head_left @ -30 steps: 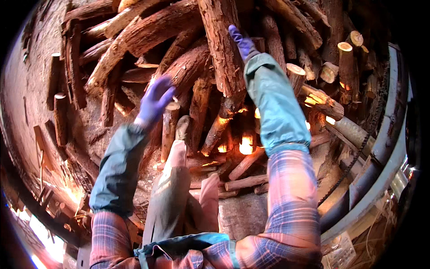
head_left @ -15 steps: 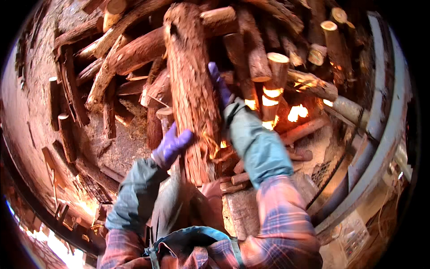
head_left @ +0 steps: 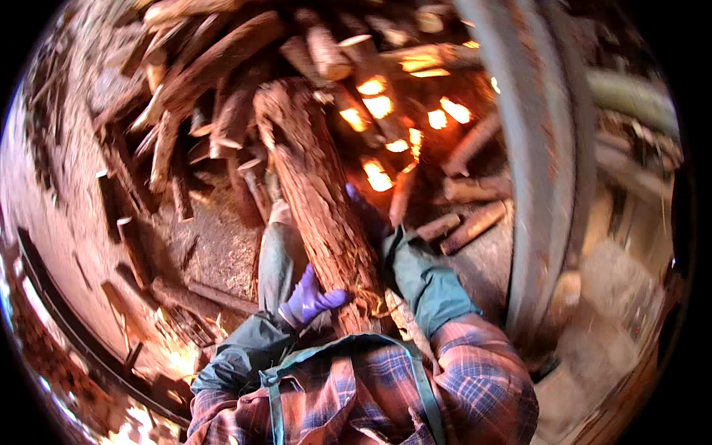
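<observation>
Apparently both hands [head_left: 311, 300] on log [head_left: 315, 193]

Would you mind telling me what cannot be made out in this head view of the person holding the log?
- Right hand: mostly hidden behind the log; its grip cannot be told.
- Lower end of the log: hidden behind the left hand and the plaid shirt.
- Stacked wood: motion blur smears single pieces.
- Curved grey beam: blurred, both ends cut off by the picture's rim.
</observation>
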Tool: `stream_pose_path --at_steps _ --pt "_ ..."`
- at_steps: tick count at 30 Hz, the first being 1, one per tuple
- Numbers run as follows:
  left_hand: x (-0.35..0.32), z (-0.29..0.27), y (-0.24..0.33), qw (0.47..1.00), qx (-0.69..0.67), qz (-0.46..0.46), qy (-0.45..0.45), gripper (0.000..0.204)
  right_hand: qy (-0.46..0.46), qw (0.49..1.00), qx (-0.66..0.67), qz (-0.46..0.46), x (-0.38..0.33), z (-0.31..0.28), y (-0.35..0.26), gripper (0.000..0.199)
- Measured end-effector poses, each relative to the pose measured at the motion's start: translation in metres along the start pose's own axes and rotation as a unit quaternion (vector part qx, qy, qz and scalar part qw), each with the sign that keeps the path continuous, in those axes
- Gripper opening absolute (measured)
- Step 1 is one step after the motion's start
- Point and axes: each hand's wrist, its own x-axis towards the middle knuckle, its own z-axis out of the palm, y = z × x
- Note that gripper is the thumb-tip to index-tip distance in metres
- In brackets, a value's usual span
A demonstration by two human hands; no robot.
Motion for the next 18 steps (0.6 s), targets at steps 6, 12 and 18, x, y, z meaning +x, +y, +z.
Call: stream_pose_path --at_steps 6,12,18 --pt "0.019 0.110 0.011 0.966 -0.103 0.019 -0.237 0.070 -0.076 0.971 -0.173 -0.148 -0.109 0.052 -0.162 0.060" --pt "0.033 0.389 0.013 0.963 -0.006 0.070 -0.261 0.059 0.048 0.821 -0.451 -0.345 -0.368 0.015 -0.342 0.057" --pt "0.113 0.465 -0.025 0.909 0.286 0.236 -0.190 0.053 0.345 0.514 -0.638 -0.457 -0.397 -0.109 -0.367 0.044"
